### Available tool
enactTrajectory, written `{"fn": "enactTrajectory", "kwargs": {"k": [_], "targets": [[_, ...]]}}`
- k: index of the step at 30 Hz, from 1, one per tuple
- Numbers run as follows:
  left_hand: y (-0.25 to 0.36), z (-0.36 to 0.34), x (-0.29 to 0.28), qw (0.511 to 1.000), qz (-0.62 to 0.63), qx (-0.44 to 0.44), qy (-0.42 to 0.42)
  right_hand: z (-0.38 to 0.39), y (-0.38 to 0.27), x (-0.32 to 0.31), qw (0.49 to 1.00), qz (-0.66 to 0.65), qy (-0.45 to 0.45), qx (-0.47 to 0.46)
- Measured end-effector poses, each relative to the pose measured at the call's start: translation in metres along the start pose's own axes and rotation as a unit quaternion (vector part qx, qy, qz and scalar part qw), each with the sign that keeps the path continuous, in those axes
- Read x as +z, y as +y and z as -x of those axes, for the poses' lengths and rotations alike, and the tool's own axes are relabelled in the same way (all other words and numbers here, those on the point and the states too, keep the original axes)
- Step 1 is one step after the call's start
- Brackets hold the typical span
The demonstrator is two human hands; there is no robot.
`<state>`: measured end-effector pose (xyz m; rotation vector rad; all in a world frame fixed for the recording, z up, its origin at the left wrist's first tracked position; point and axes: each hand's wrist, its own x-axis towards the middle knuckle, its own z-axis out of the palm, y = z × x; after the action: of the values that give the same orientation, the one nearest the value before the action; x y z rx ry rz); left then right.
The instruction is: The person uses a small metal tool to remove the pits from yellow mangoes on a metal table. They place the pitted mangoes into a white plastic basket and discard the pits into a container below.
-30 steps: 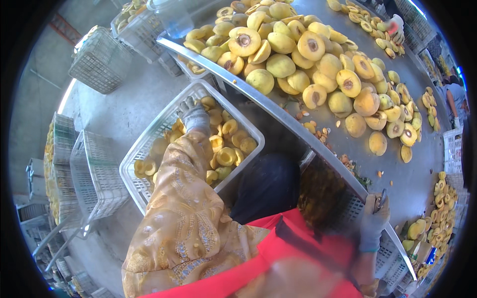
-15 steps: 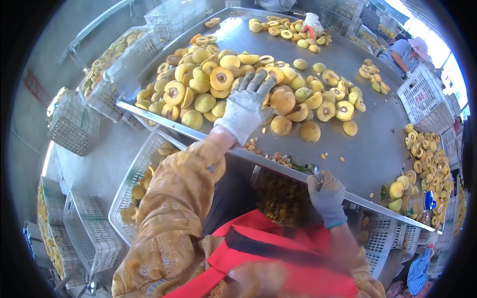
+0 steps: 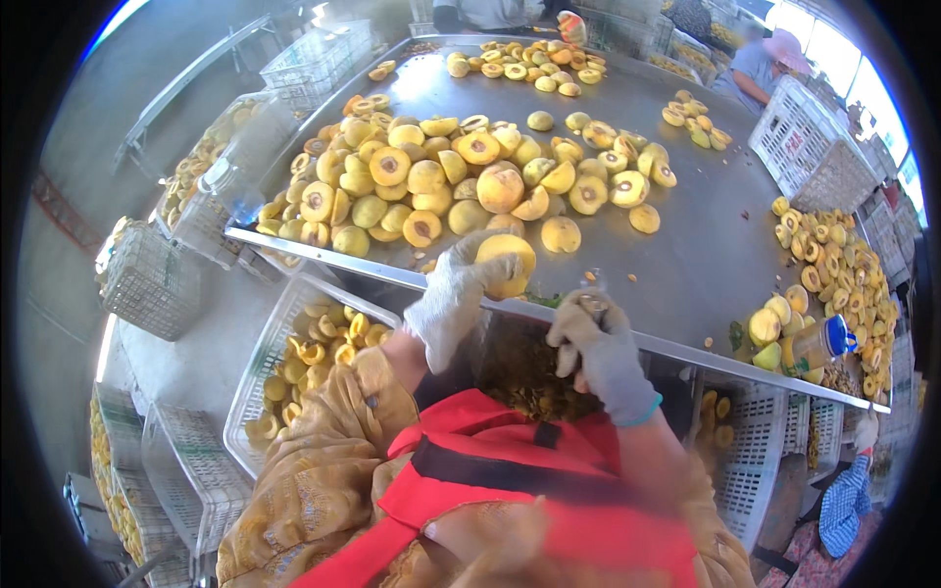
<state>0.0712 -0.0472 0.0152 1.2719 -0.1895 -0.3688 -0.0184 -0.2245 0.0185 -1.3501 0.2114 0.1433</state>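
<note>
My left hand, in a pale glove, is closed around a yellow peach just above the metal table's near edge. Whether that peach is whole or cut I cannot tell. To its right, my gloved right hand is closed on a small metal tool, most of it hidden by the fingers. The two hands are close but apart. Beyond them lies a heap of yellow peaches, many halved with brown pit cavities showing. Below the table edge, between my hands, a dark container of scraps is partly visible.
A white crate of peach halves stands left of my lap. At the table's right are another peach heap, a blue-lidded jar and an upended white crate. People work at the far side and far right.
My left hand has come back from the heap toward me with a peach in it. My right hand has moved left and up, nearer to it, still holding the metal tool.
</note>
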Motion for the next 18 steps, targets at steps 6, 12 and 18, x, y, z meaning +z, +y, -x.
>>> {"fn": "enactTrajectory", "kwargs": {"k": [6, 12, 18], "targets": [[-0.046, 0.035, 0.035, 0.939, 0.330, -0.069, -0.067, 0.013, 0.021, 0.010, 0.993, -0.118, -0.010, 0.026], [-0.047, 0.033, 0.024, 0.892, 0.431, -0.090, -0.103, 0.030, 0.026, 0.004, 0.999, -0.016, -0.002, 0.041], [-0.036, 0.046, 0.033, 0.951, 0.304, -0.060, -0.027, 0.022, 0.036, 0.016, 0.985, 0.159, 0.010, -0.072]]}}
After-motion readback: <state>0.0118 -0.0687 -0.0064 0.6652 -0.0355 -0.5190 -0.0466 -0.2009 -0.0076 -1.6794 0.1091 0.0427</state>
